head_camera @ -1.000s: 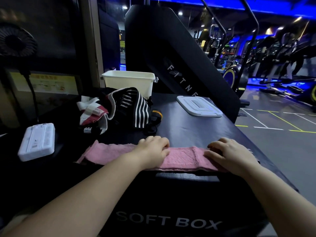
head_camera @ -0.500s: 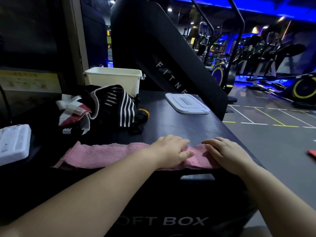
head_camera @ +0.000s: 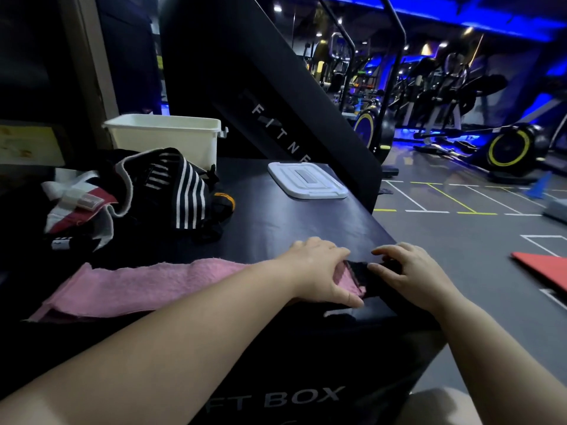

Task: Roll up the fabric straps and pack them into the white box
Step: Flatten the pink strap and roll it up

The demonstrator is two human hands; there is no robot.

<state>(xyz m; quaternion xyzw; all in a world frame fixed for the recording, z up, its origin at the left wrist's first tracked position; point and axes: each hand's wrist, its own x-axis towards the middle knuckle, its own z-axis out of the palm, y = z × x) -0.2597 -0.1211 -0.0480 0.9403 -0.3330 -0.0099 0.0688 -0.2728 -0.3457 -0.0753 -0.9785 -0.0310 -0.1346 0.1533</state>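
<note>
A pink strap is lying stretched out along the edge of the black padded counter that is farthest from the white box, close to the person. The left hand is resting on the strap's right part, its fingers fairly straight and pressing the cloth down, the thumb lying along the near edge. The right hand is sitting just beside it, its fingers bent and gripping the strap's dark end, which is turning up between the two hands. The rest of the strap is trailing flat to the left. The white box is standing open at the back of the counter, and what it is holding cannot be seen. A loose pile of straps, black with white stripes plus some red and white, is lying just in front of the white box. The white lid is lying flat to the right of the white box, apart from it. A tall black gym machine is rising behind and to the right of the white box.
</note>
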